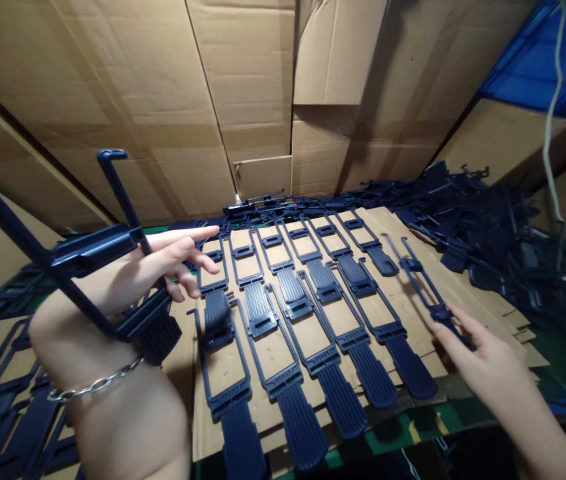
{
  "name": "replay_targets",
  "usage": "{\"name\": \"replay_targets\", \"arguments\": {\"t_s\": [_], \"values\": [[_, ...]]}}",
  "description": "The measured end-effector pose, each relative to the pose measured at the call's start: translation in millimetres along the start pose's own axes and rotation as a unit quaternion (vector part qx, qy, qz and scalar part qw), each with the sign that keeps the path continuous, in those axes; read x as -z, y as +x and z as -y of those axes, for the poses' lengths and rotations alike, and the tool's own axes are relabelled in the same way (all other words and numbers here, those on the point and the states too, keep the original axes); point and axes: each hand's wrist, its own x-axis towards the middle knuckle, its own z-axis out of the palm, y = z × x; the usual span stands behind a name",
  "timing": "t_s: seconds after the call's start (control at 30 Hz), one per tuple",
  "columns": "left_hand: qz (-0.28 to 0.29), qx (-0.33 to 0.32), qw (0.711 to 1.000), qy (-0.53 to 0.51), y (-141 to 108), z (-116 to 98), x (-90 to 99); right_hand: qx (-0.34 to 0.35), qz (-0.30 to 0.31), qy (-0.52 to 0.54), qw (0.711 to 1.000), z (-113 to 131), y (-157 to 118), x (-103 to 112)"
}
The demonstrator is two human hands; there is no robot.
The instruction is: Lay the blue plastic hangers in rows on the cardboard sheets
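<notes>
While the right hand (483,363) pinches the near part of a dark blue held frame (413,265) between thumb and fingers, the body of that frame extends beyond the fingertips, toward the far left. The grip is narrow; the held frame is tilted and slightly blurred, located just right of the laid frames (320,360). These lie on cardboard (203,430) over the green worktop (403,421) in two rows, six far and five near, ridged ends toward the near side. The left hand (163,263) is open, fingers spread and pointing right, near the left end of the far row. A raised frame (95,250) surrounds the left wrist, above a chain bracelet (100,385); its exact contact cannot be told. A loose pile (493,223) of similar parts occupies the far right.
</notes>
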Motion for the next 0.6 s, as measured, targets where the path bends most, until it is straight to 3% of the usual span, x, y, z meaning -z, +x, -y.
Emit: {"name": "replay_targets", "arguments": {"t_s": [0.1, 0.23, 0.4, 0.6], "values": [[-0.003, -0.002, 1.000, 0.004, 1.3, 3.0, 1.5, -0.006, 0.061, 0.169, 0.984, -4.3, 1.8, 4.4], [-0.002, 0.004, 1.000, 0.013, 5.9, 7.4, 3.9, -0.025, 0.146, 0.259, 0.954, -6.8, 1.2, 10.6], [-0.010, 0.031, 0.999, 0.014, 11.4, 8.2, 3.3, -0.046, 0.153, 0.271, 0.949, -5.3, -7.5, 13.9], [-0.018, 0.048, 0.999, 0.012, 12.0, 0.7, -3.5, -0.082, 0.130, 0.220, 0.963, -11.5, -8.0, 13.5]]}}
